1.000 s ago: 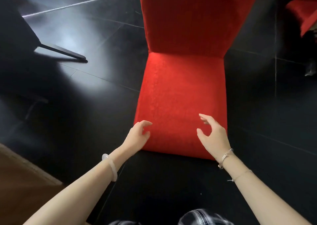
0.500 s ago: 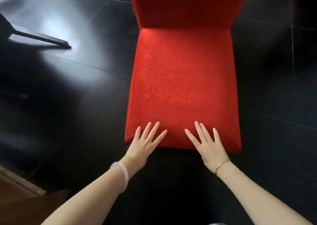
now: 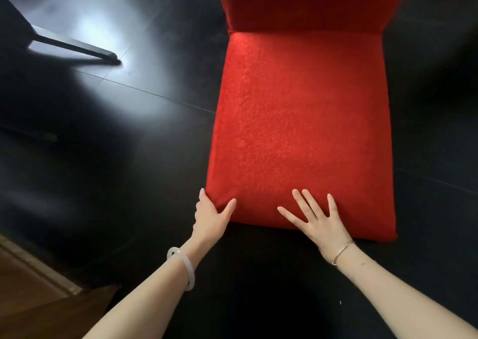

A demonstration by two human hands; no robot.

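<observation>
The head view shows one red chair (image 3: 300, 132) standing on the black floor (image 3: 129, 157). Two hands are at the front edge of its seat. The left hand (image 3: 210, 218) holds the front left corner, thumb on top. The right hand (image 3: 316, 221) lies flat on the seat, fingers spread wide.

Red chair seat (image 3: 300, 132) is textured matt cloth; black floor (image 3: 116, 106) glossy.

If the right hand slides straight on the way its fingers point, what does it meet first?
The right hand lies flat on the red seat; the cushion ahead looks bare, so it would probably meet the backrest first.
</observation>
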